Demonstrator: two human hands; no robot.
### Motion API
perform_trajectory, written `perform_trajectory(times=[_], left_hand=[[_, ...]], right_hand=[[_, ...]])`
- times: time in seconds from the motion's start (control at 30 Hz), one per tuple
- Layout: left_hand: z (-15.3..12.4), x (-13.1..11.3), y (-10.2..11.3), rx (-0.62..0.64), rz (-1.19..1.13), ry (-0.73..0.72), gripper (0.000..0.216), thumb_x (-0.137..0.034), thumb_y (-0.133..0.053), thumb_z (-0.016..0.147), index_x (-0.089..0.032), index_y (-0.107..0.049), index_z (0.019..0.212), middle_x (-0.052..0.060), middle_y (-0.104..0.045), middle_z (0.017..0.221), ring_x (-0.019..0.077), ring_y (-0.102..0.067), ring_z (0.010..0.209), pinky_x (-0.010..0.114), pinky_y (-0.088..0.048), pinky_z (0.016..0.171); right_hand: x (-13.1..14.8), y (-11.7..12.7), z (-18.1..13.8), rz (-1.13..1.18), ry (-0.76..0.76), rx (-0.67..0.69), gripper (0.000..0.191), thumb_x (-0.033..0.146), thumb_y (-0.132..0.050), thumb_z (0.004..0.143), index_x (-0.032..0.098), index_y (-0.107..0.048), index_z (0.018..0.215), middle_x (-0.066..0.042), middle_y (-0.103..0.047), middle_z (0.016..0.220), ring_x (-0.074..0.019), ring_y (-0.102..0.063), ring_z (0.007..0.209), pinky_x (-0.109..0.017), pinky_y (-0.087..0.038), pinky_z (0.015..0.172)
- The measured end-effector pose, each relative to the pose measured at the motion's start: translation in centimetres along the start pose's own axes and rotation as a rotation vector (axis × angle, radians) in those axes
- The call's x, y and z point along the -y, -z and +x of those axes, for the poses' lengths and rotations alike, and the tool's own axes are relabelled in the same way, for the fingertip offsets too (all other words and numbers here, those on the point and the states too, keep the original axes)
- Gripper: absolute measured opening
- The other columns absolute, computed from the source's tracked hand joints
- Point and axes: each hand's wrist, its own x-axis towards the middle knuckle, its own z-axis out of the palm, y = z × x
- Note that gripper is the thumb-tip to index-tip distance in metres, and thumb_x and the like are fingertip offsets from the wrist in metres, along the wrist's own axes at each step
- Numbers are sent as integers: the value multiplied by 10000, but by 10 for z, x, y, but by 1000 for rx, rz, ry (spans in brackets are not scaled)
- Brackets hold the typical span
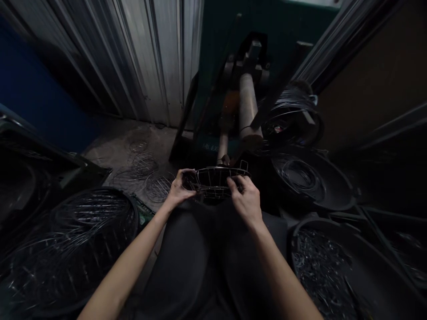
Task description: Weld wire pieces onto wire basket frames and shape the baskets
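Note:
A round wire basket (215, 181) of thin metal rods is held on its side above my lap, in front of the machine. My left hand (182, 189) grips its left end, thumb and fingers closed around the rim wires. At the right side, my right hand (245, 195) is closed on the basket's wires, fingertips bent inward; whether a small part is pinched there too I cannot tell. A small wire loop (244, 165) sticks up at the upper right of the basket. Just beyond the basket is the lower metal rod (223, 149) of the machine.
A dark green machine (210, 111) with a thick metal cylinder (248, 102) stands ahead. Wire rings (143, 164) lie on the floor. Left is a tub of wire grids (90, 209); right are a basin with coiled wire (298, 175) and a basin of small metal pieces (320, 258).

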Motion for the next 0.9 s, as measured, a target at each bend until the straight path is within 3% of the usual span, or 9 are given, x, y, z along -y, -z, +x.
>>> perform_trajectory(times=[0.23, 0.47, 0.9], left_hand=[[13, 14, -8, 11, -27, -3, 658, -243, -805, 554, -215, -475, 1123, 70, -548, 1186, 226, -530, 1153, 382, -429, 989], [17, 20, -11, 2, -24, -43, 671, -252, -813, 550, -226, -469, 1126, 60, -548, 1171, 212, -552, 1109, 378, -439, 979], [28, 28, -15, -28, -41, -159, 708, -371, -838, 534, -219, -458, 1112, 72, -538, 1151, 228, -548, 1117, 404, -444, 986]], right_hand=[[-4, -6, 8, -61, -1, -47, 336, 457, -428, 860, 198, -642, 837, -52, -614, 846, -181, -562, 769, -285, -402, 702], [-2, -5, 9, -65, -70, -9, 374, 504, -418, 851, 203, -632, 792, -34, -640, 770, -166, -541, 675, -263, -355, 602], [2, -14, 10, -55, -90, -43, 296, 393, -419, 883, 207, -624, 776, -17, -624, 695, -158, -527, 625, -263, -375, 609]])
